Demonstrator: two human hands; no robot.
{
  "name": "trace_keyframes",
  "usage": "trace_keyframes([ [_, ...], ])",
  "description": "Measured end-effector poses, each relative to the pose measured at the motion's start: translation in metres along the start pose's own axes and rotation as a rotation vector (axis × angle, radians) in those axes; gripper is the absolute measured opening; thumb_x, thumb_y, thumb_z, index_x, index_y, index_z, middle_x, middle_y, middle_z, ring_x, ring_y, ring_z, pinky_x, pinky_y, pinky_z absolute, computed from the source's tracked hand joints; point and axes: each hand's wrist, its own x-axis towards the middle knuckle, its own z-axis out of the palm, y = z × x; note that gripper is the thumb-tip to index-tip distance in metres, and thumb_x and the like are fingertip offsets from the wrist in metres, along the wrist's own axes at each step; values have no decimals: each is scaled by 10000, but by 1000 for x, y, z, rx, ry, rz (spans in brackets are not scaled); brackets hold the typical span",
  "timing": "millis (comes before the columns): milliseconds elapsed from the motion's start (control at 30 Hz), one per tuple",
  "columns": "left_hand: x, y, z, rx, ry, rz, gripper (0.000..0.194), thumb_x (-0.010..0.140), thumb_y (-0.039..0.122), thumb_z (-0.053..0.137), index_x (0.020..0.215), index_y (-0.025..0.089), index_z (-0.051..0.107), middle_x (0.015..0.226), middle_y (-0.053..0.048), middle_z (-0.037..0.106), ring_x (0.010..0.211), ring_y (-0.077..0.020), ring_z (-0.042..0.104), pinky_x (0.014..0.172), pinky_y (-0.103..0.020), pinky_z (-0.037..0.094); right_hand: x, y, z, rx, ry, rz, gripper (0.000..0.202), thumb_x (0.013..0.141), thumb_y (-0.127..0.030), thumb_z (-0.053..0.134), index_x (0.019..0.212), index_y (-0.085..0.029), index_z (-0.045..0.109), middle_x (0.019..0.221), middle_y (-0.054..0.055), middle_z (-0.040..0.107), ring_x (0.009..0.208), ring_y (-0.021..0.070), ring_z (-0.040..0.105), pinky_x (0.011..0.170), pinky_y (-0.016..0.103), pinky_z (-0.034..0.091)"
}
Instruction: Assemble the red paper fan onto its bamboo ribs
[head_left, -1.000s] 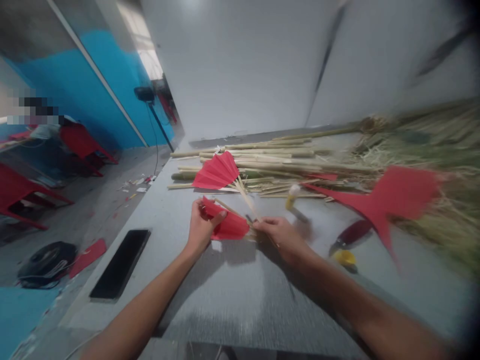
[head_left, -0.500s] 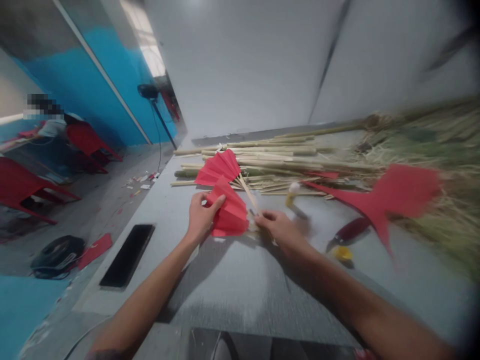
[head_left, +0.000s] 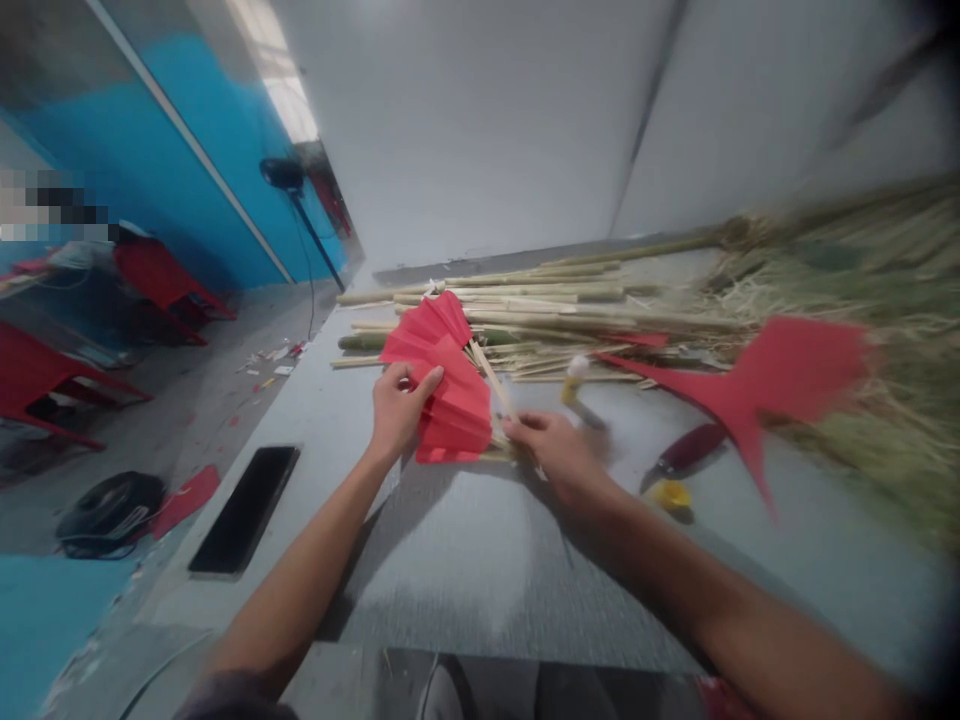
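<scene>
Near paper in your L hand, stick in your R hand

Your L grip is a pinch on the near paper's L edge, thumb on top, prob. to hold the pleats spread. Your R grip is closed on the stick's low end, likely b/c that's the easiest bit to steady; can't tell what else is in the palm.

Far paper is at the stick's upper end, partly behind the near one, both above the bench. Far paper fans out far-L; the stick's long axis runs diag., far-L to near-R. Near paper looks longer away from you than across.

Tube & knife lie R, phone L, seemingly for elbow room.
</scene>
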Motion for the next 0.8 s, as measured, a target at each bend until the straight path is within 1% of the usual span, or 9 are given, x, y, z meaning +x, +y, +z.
trace_keyframes([
  [100, -1, 0, 0, -18, -14, 1, 412, 800, 485, 728, 613, 203, 494, 633, 30, 472, 633, -136, 440, 575, -247, 352, 1, 1, 0, 39, -36, 8, 285, 688, -451, 747, 759, -175, 733, 771, 52, 695, 714, 175, 557, 655, 302, 373],
  [200, -1, 2, -1, -16, -25, 14, 430, 804, 473, 732, 606, 205, 460, 597, 41, 431, 599, -129, 406, 568, -251, 335, 1, 1, 0, 34, -46, 22, 282, 692, -451, 747, 750, -176, 724, 771, 47, 694, 702, 169, 557, 652, 299, 365],
  [400, 5, 4, -1, 83, -25, 118, 419, 800, 454, 744, 627, 209, 452, 612, 50, 420, 603, -127, 383, 608, -260, 342, 1, 3, 1, 2, -28, 7, 294, 737, -449, 721, 785, -159, 728, 751, 47, 681, 675, 160, 532, 655, 306, 357],
  [567, 10, 0, 1, 92, -61, 99, 397, 807, 439, 724, 646, 214, 440, 598, 57, 389, 578, -127, 365, 577, -259, 319, 2, 5, 1, -26, -45, -21, 314, 756, -470, 705, 777, -157, 703, 752, 41, 665, 674, 155, 519, 659, 308, 357],
  [667, 12, -3, -2, 108, -88, 131, 325, 807, 419, 716, 689, 210, 497, 617, 52, 439, 603, -133, 406, 600, -258, 344, 1, 4, 0, -72, -40, -10, 307, 776, -460, 686, 808, -155, 709, 775, 47, 674, 689, 159, 527, 669, 312, 363],
  [733, 14, -6, -6, 103, -128, 159, 255, 798, 406, 717, 766, 204, 565, 685, 39, 528, 658, -145, 472, 647, -260, 385, 1, 4, -1, -94, -27, 1, 298, 784, -446, 678, 832, -154, 717, 786, 49, 677, 697, 160, 530, 674, 311, 362],
  [800, 16, -10, -12, 61, -186, 162, 251, 790, 413, 717, 885, 199, 626, 791, 15, 617, 734, -165, 546, 705, -270, 429, 1, 4, -1, -107, -11, 7, 299, 785, -443, 677, 844, -153, 724, 781, 47, 673, 695, 159, 526, 671, 310, 360],
])
